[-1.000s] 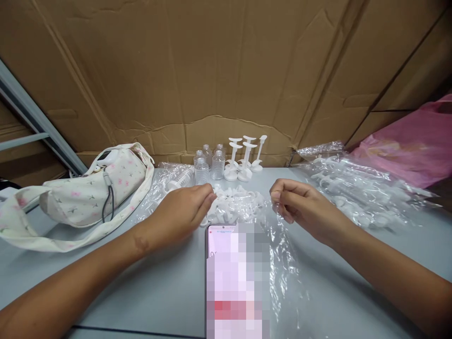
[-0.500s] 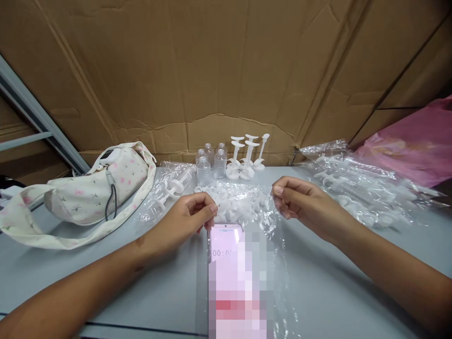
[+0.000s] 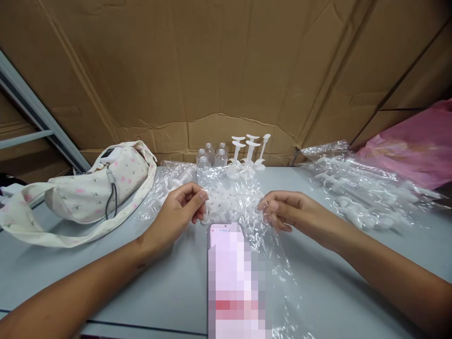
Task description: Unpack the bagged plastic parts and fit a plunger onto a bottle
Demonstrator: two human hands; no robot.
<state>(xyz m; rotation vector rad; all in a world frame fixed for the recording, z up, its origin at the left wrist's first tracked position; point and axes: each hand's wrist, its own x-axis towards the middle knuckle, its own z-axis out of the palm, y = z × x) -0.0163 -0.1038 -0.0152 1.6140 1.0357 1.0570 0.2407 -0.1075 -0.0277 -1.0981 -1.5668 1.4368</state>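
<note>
Though bottles [image 3: 210, 155] and white stands [image 3: 250, 151] already sit upright, 11 and 1 o'clock, small white parts [image 3: 226, 202] seem still unsorted, inside or under clear bag [image 3: 257, 230]; left hand [image 3: 181, 205] pinched, 9 o'clock, right hand [image 3: 298, 209] loosely curled, 3; bag hold unclear.

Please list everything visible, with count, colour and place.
Cardboard panels: unclear, brown, background
Flat table: one, grey, underneath
Metal frame: one, grey, far left
Floral fabric bag: one, white, left
Crinkled plastic packet: unclear, clear, left
Ribbed plastic bottles: five, clear, back
Tall plastic stands: five, white, back
Small plastic parts: uncountable, white, centre
Thin plastic film: one, clear, between hands
Rectangular phone: one, pinkish screen, front
Filled plastic packets: uncountable, clear, right
Limp plastic bag: one, pink, right
Left hand: one, bare, beside film
Right hand: one, bare, touching film
</note>
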